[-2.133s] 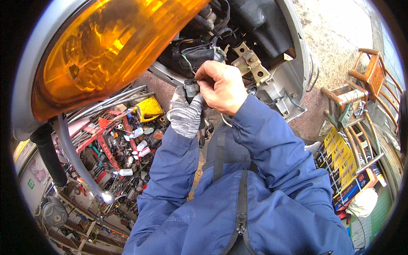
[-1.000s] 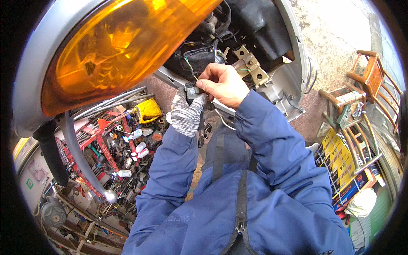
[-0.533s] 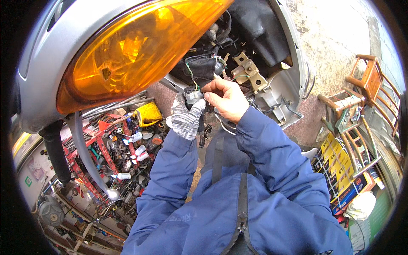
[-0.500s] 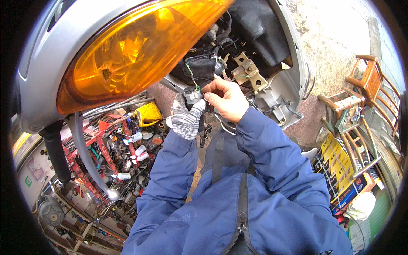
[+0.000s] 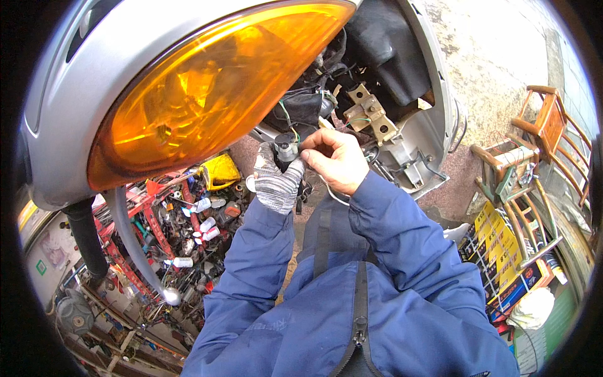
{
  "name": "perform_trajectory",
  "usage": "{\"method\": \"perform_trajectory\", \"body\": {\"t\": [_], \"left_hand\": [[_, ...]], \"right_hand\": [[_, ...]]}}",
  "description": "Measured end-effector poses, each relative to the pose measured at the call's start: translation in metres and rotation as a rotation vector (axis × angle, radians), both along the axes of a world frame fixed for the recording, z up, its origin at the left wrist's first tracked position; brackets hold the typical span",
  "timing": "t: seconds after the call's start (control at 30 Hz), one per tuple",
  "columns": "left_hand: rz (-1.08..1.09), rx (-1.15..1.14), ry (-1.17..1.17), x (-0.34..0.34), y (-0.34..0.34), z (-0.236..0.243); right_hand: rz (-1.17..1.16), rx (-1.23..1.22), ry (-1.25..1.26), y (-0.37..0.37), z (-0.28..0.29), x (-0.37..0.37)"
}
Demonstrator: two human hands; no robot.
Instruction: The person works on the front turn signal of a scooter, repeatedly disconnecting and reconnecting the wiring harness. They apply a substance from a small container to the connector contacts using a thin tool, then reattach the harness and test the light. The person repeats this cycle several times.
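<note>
left hand (image 5: 276, 182): in a grey-and-white knit glove, fingers and thumb closed about the small cylindrical part (image 5: 287, 149).
right hand (image 5: 338, 162): bare; thumb and forefinger drawn narrow, their tips just beside the part's right edge; whether they pinch anything cannot be told.
small cylindrical part: grey-bodied with a dark top, in the left hand's hold, below the amber lens and in front of the open vehicle body.
thin wire (image 5: 286, 114): green and pale, running from the open body down toward the top of the part.
amber lens (image 5: 201, 94): large and curved, set in a silver-grey shell (image 5: 59, 144), at upper left.
open vehicle body (image 5: 442, 119): silver-grey rim around dark wiring, a black plastic housing (image 5: 392, 53) and a pale metal bracket (image 5: 372, 113) with round holes.
lower left: a yellow container (image 5: 221, 171) and a white bottle (image 5: 182, 262) among crowded small parts.
right side: a wooden chair (image 5: 548, 129); below it, a bunched white cloth (image 5: 532, 309).
</note>
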State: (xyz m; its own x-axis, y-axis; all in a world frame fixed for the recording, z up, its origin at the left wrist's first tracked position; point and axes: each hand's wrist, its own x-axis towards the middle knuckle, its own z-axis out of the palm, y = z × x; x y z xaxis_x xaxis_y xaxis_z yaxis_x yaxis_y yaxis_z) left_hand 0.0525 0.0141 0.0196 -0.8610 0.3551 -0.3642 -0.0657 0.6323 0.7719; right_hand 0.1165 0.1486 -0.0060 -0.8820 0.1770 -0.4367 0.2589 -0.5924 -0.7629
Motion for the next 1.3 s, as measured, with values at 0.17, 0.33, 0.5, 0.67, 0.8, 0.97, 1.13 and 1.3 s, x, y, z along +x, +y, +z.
{"method": "perform_trajectory", "body": {"t": [0.17,0.33,0.5,0.67,0.8,0.97,1.13,1.3], "left_hand": [[0.036,0.004,-0.035,0.004,0.007,0.009],[-0.038,0.019,0.077,0.004,0.01,0.012],[-0.201,-0.087,0.344,-0.003,0.005,0.018],[-0.25,-0.17,0.665,-0.003,0.004,0.019],[-0.258,-0.214,0.63,-0.003,0.001,0.017],[-0.252,-0.239,0.61,-0.003,-0.002,0.019],[-0.295,-0.169,0.643,-0.009,-0.001,0.014],[-0.222,-0.069,0.677,-0.012,-0.002,-0.001]], "right_hand": [[-0.05,0.033,0.03,0.012,-0.002,-0.009],[-0.017,0.002,-0.008,0.014,-0.003,-0.013],[-0.007,-0.022,0.025,0.015,-0.004,-0.01],[-0.017,-0.043,0.021,0.014,-0.003,-0.008],[-0.026,-0.06,0.016,0.012,-0.004,-0.006],[-0.032,-0.061,0.034,0.011,-0.005,-0.006],[-0.054,-0.07,0.036,0.006,-0.005,-0.007],[-0.063,-0.047,0.075,0.002,-0.005,-0.008]]}}
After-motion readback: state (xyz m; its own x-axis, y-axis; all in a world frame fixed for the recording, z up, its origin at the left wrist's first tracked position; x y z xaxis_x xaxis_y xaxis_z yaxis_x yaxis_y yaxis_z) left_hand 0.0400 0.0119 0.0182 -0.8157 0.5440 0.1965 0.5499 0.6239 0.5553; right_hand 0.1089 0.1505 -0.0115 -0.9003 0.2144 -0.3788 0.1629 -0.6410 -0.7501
